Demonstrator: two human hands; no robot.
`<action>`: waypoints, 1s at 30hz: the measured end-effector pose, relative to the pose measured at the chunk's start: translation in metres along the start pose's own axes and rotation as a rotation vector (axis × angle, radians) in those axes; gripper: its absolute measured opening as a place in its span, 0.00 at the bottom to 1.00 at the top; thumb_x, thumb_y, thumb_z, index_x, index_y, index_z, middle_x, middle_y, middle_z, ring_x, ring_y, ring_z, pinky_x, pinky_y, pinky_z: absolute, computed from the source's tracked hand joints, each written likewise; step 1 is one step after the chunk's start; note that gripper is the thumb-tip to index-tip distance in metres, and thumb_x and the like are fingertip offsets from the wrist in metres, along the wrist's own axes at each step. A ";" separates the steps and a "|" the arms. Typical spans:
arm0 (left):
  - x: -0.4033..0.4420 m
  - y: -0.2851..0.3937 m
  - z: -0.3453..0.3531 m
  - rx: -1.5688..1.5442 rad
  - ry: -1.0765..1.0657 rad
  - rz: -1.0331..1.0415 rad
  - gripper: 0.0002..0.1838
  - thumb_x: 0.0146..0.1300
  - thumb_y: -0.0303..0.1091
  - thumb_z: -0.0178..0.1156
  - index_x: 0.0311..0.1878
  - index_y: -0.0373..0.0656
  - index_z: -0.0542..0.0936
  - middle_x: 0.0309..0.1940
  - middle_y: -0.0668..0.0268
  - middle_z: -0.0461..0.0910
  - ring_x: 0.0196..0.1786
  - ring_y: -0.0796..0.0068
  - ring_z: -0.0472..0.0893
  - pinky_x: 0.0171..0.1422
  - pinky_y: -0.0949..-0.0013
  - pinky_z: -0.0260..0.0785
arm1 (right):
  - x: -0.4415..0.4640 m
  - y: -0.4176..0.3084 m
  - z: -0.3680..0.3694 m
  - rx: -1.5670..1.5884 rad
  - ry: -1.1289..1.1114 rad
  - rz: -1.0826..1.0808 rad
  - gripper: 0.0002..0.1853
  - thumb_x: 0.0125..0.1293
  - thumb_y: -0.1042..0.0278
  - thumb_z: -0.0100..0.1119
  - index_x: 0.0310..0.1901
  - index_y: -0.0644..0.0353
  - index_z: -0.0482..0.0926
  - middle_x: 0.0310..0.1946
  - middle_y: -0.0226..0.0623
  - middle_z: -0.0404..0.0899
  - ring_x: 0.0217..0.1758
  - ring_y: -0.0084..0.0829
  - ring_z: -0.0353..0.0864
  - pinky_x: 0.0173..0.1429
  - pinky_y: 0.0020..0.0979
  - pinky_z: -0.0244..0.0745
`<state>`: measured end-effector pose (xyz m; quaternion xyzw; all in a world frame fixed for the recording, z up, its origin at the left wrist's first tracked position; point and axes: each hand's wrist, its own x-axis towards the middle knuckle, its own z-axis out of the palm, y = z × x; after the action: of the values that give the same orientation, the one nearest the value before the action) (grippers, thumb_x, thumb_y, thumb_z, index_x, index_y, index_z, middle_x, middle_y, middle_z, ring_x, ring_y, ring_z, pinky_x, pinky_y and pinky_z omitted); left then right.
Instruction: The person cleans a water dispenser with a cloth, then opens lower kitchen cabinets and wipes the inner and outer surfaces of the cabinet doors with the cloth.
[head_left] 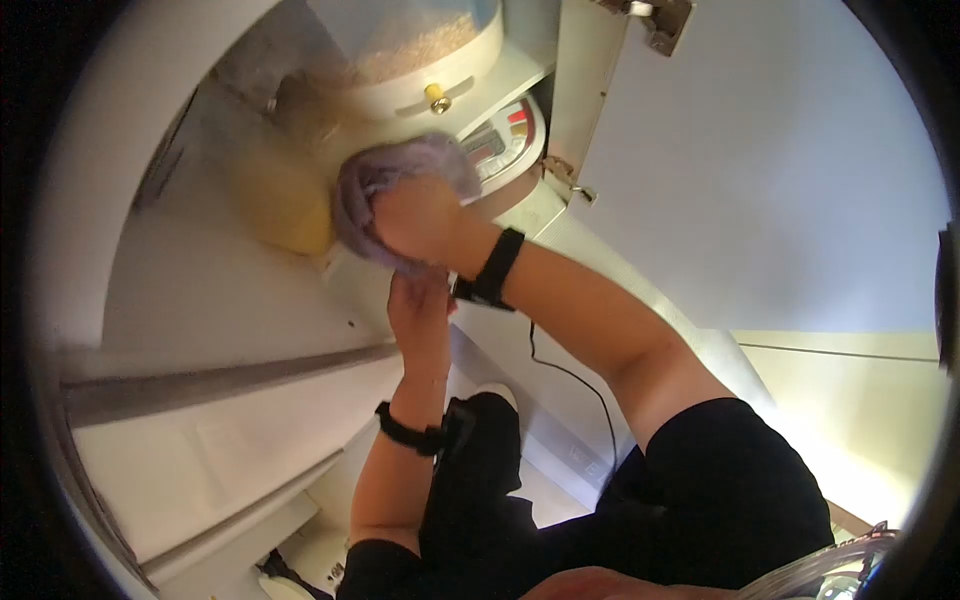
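Observation:
A crumpled purple-grey cloth [360,205] is bunched in my right hand [420,215], which is closed over it, in front of a white appliance with a button panel and small display [500,145]. Just below, my left hand [420,300] meets the cloth's lower edge. Its fingers look curled, but the cloth and the other arm partly cover them, so what they hold is hidden. Close to the cloth on the left is a blurred yellow object [290,205]. A clear-walled container [400,90] with grain inside and a yellow knob stands above the appliance.
An opened cabinet door [770,170] with metal hinges fills the right side. A white counter edge [220,410] runs along the lower left. One thin dark cable [580,380] hangs near my right forearm. A white shelf [515,80] lies under the container.

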<state>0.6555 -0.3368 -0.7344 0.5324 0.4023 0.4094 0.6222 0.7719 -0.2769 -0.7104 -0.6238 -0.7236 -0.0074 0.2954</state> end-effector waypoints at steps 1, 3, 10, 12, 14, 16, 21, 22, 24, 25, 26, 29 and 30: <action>0.004 -0.002 0.002 -0.001 0.014 0.042 0.05 0.60 0.25 0.52 0.39 0.39 0.70 0.25 0.69 0.72 0.22 0.84 0.67 0.25 0.79 0.61 | 0.004 0.001 0.002 -0.118 -0.039 -0.020 0.10 0.49 0.63 0.53 0.21 0.60 0.80 0.19 0.43 0.78 0.25 0.43 0.79 0.29 0.41 0.73; 0.017 -0.002 0.003 0.045 0.044 0.076 0.04 0.59 0.24 0.53 0.37 0.39 0.70 0.23 0.69 0.72 0.22 0.83 0.69 0.25 0.79 0.62 | 0.011 0.005 -0.006 -0.193 -0.131 -0.072 0.09 0.47 0.65 0.54 0.23 0.60 0.81 0.22 0.44 0.79 0.27 0.44 0.79 0.30 0.41 0.73; 0.021 -0.018 -0.009 0.123 -0.104 0.125 0.02 0.57 0.22 0.53 0.33 0.40 0.71 0.25 0.68 0.74 0.22 0.83 0.69 0.24 0.78 0.64 | 0.006 0.017 -0.007 -0.182 -0.144 0.061 0.08 0.49 0.68 0.53 0.25 0.61 0.81 0.23 0.46 0.78 0.27 0.45 0.79 0.31 0.40 0.73; 0.008 -0.031 -0.020 0.224 -0.258 -0.067 0.02 0.57 0.24 0.54 0.33 0.40 0.71 0.25 0.68 0.74 0.22 0.83 0.70 0.24 0.78 0.65 | -0.031 0.019 -0.005 -0.153 -0.140 0.149 0.11 0.51 0.67 0.53 0.34 0.61 0.80 0.31 0.47 0.79 0.34 0.45 0.79 0.37 0.39 0.73; -0.010 -0.036 -0.020 0.436 -0.515 -0.313 0.03 0.57 0.27 0.57 0.32 0.40 0.73 0.23 0.71 0.73 0.21 0.84 0.70 0.24 0.78 0.65 | -0.095 0.037 0.022 -0.069 0.395 0.014 0.17 0.51 0.63 0.54 0.42 0.61 0.76 0.39 0.49 0.75 0.42 0.44 0.75 0.45 0.41 0.69; -0.032 -0.059 -0.015 0.394 -0.658 -0.438 0.06 0.58 0.30 0.58 0.32 0.40 0.73 0.22 0.70 0.73 0.22 0.83 0.71 0.25 0.77 0.65 | -0.158 0.045 0.036 -0.415 0.203 0.182 0.21 0.50 0.64 0.55 0.47 0.63 0.73 0.42 0.47 0.72 0.47 0.49 0.70 0.51 0.41 0.66; -0.047 -0.123 0.017 0.402 -0.709 -0.405 0.06 0.58 0.30 0.58 0.30 0.40 0.71 0.22 0.69 0.74 0.22 0.82 0.72 0.25 0.76 0.64 | -0.215 0.100 0.102 -0.157 0.004 0.769 0.23 0.56 0.59 0.54 0.54 0.56 0.70 0.53 0.44 0.70 0.58 0.44 0.66 0.61 0.40 0.60; -0.036 -0.132 0.024 0.372 -0.593 -0.396 0.06 0.58 0.30 0.58 0.30 0.40 0.71 0.21 0.68 0.73 0.22 0.81 0.72 0.25 0.76 0.64 | -0.208 0.110 0.110 -0.519 -0.115 0.574 0.24 0.56 0.59 0.55 0.55 0.55 0.69 0.54 0.44 0.69 0.59 0.44 0.66 0.62 0.39 0.59; -0.010 -0.152 0.033 0.271 -0.399 -0.368 0.07 0.57 0.29 0.57 0.28 0.39 0.71 0.20 0.67 0.73 0.20 0.79 0.72 0.24 0.75 0.64 | -0.172 0.123 0.104 -0.404 -0.217 0.654 0.21 0.57 0.63 0.54 0.53 0.56 0.72 0.52 0.48 0.71 0.60 0.37 0.67 0.60 0.39 0.62; 0.002 -0.161 0.037 0.209 -0.320 -0.347 0.07 0.56 0.29 0.57 0.28 0.38 0.71 0.18 0.66 0.74 0.19 0.78 0.73 0.23 0.74 0.64 | -0.164 0.136 0.113 -0.389 -0.224 0.661 0.21 0.57 0.63 0.54 0.53 0.56 0.72 0.52 0.48 0.71 0.60 0.37 0.67 0.60 0.39 0.62; 0.014 -0.163 0.040 0.223 -0.317 -0.361 0.07 0.56 0.29 0.57 0.28 0.38 0.71 0.18 0.66 0.74 0.19 0.78 0.73 0.23 0.74 0.64 | -0.155 0.152 0.121 -0.303 -0.281 0.763 0.16 0.57 0.63 0.52 0.47 0.57 0.76 0.48 0.45 0.75 0.54 0.39 0.72 0.57 0.41 0.63; 0.037 -0.176 0.035 0.284 -0.215 -0.375 0.07 0.55 0.29 0.58 0.28 0.37 0.71 0.18 0.65 0.74 0.18 0.78 0.72 0.23 0.73 0.64 | -0.157 0.162 0.155 -0.268 -0.322 0.852 0.13 0.57 0.63 0.51 0.40 0.57 0.80 0.43 0.41 0.78 0.47 0.40 0.78 0.52 0.43 0.65; 0.040 -0.185 0.029 0.316 -0.208 -0.411 0.07 0.55 0.29 0.58 0.28 0.37 0.71 0.19 0.65 0.74 0.19 0.78 0.72 0.23 0.73 0.64 | -0.159 0.162 0.166 -0.299 -0.310 0.838 0.13 0.57 0.63 0.52 0.40 0.57 0.81 0.43 0.41 0.78 0.46 0.40 0.78 0.51 0.43 0.66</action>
<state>0.7113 -0.3272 -0.9171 0.5692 0.4947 0.1501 0.6394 0.8573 -0.3210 -0.9747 -0.8916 -0.4359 0.1018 0.0684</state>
